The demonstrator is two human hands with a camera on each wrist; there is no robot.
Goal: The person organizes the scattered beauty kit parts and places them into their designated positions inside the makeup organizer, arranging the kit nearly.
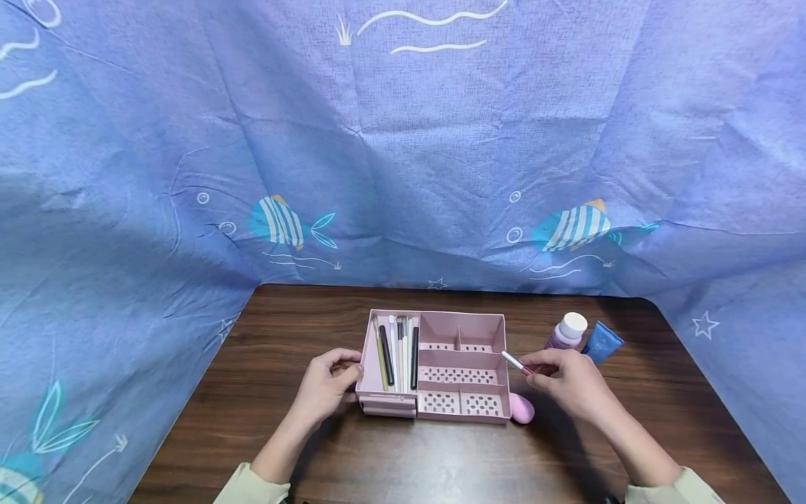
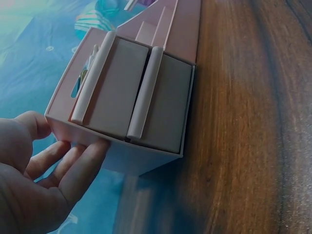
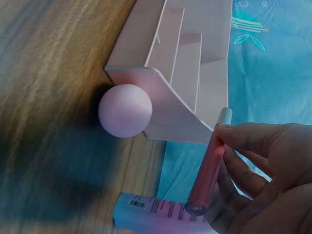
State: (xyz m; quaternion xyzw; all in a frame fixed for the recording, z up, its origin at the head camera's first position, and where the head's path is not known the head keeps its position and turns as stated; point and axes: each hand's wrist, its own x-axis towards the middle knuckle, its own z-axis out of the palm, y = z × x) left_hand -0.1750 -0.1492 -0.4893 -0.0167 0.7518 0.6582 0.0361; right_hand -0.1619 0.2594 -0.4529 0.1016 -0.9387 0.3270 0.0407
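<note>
A pink desktop organizer stands on the table, its left section holding several makeup brushes and pencils. My left hand rests its fingertips on the organizer's left side wall; in the left wrist view they touch beside the two drawer fronts. My right hand pinches a lip gloss tube, red with a white cap, between thumb and fingers. That tube slants just off the organizer's right wall, cap end toward the compartments. Below it, a pink makeup sponge sits against the organizer's right front corner.
Behind my right hand stand a purple bottle with a white cap and a blue squeeze tube. Perforated floors show in the organizer's right compartments. A blue fish-print cloth hangs beyond the dark wooden table.
</note>
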